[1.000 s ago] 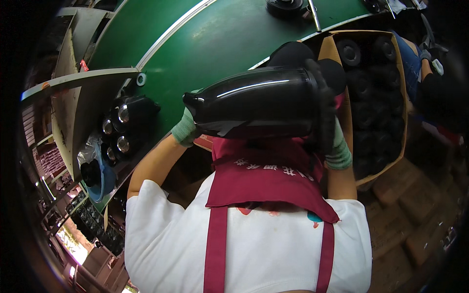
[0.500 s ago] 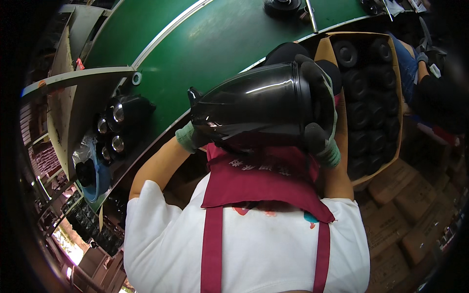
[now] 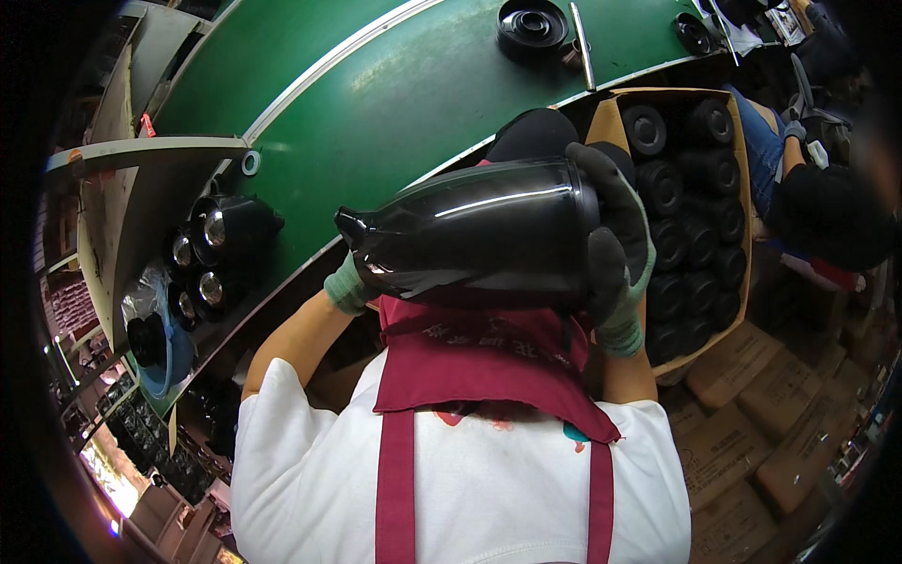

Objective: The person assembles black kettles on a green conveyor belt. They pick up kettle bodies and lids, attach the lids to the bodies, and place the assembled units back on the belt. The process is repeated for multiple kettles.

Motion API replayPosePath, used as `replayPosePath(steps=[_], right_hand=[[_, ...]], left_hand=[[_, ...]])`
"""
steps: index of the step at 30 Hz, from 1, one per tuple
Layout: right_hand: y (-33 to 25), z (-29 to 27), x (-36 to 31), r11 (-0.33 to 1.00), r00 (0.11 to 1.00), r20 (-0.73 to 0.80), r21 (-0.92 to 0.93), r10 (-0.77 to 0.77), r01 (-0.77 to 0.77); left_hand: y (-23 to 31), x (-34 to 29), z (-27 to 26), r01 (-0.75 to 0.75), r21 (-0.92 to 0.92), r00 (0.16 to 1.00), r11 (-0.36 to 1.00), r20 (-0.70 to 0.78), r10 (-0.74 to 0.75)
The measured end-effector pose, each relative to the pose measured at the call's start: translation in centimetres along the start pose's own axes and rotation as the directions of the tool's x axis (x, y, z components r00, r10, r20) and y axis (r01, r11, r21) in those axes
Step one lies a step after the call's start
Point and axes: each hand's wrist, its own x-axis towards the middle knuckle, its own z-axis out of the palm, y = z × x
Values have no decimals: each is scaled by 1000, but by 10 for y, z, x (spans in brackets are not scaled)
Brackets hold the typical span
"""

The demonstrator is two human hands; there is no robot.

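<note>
The scene is viewed from head height through the left one of two wide fisheye lenses, aimed steeply downward. The glossy black jug (image 3: pixel 479 230) and the maroon apron (image 3: pixel 470 368) are seen close below; the green desk (image 3: pixel 376 122) is taken in beyond, toward the top edge.

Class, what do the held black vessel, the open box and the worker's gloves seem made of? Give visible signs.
Black vessel: probably glossy plastic, perhaps coated metal; bright streaks run along it.
Open box: matt cardboard, from its plain brown flap.
Gloves: apparently knitted fabric at the snug green cuffs; the dull, dark parts may be rubber-coated.
</note>
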Motion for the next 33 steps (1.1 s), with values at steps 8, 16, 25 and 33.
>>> replayPosePath(steps=[8,16,25,33], right_hand=[[-2,-1,0,993,993,-107,104,-47,59],[-14,-27,13,938,979,-190,322,-71,130],[-2,-3,2,975,997,-44,209,-67,75],[0,0,0,978,997,-24,197,-71,74]], left_hand=[[5,-4,22,-63,62,998,996,2,63],[19,-10,36,-26,54,1000,998,-9,26],[18,-2,31,3,138,999,990,-33,1],[11,2,18,-56,125,998,991,-15,58]])
